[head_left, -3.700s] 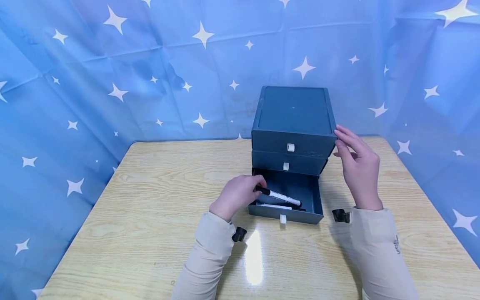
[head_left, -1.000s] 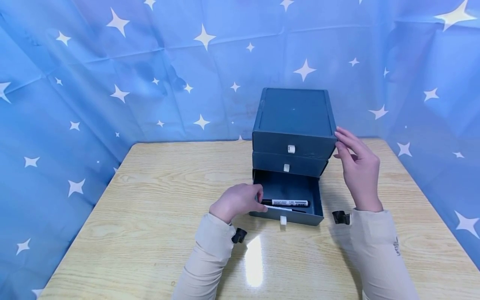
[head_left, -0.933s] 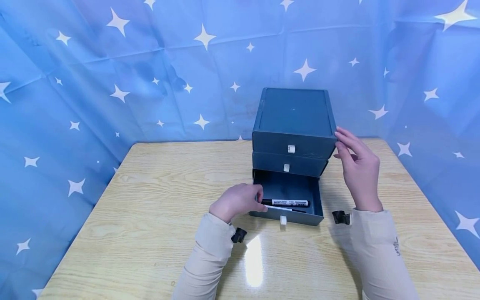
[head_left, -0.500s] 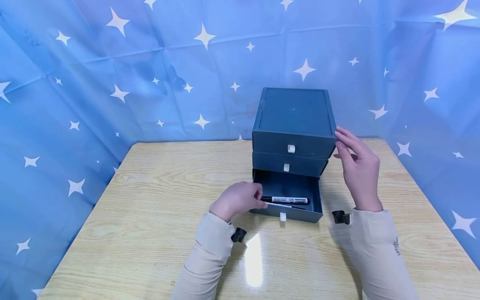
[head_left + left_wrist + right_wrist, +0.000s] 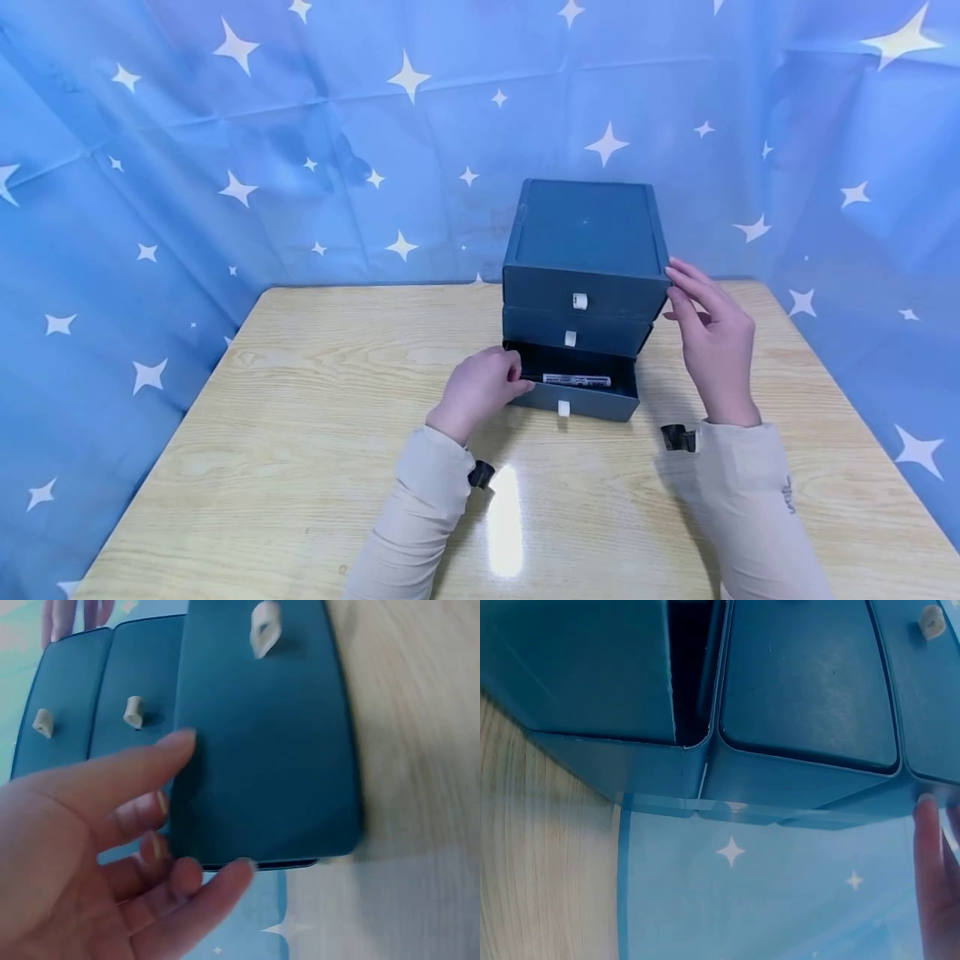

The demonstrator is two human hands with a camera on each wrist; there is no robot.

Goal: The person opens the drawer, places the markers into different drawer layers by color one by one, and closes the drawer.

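A dark blue drawer unit (image 5: 587,229) stands on the table with its bottom drawer (image 5: 600,405) pulled partway out. Inside that drawer lies a black-and-white marker (image 5: 576,380), its left end behind my left hand. My left hand (image 5: 480,387) holds the drawer's front left corner; in the left wrist view the thumb (image 5: 176,746) is on the upper edge of the front, other fingers at the side. My right hand (image 5: 716,346) rests its fingertips against the top section's front right edge, and a finger (image 5: 930,862) touches the unit in the right wrist view.
The upper drawer (image 5: 536,290) and middle drawer (image 5: 536,327) are closed, each with a small white pull tab. A blue curtain (image 5: 315,150) with white stars hangs behind the wooden table (image 5: 322,392).
My left hand has set the marker down inside the bottom drawer and moved that drawer partway inward. The thin white pen at its front is now hidden. The right hand stays in place.
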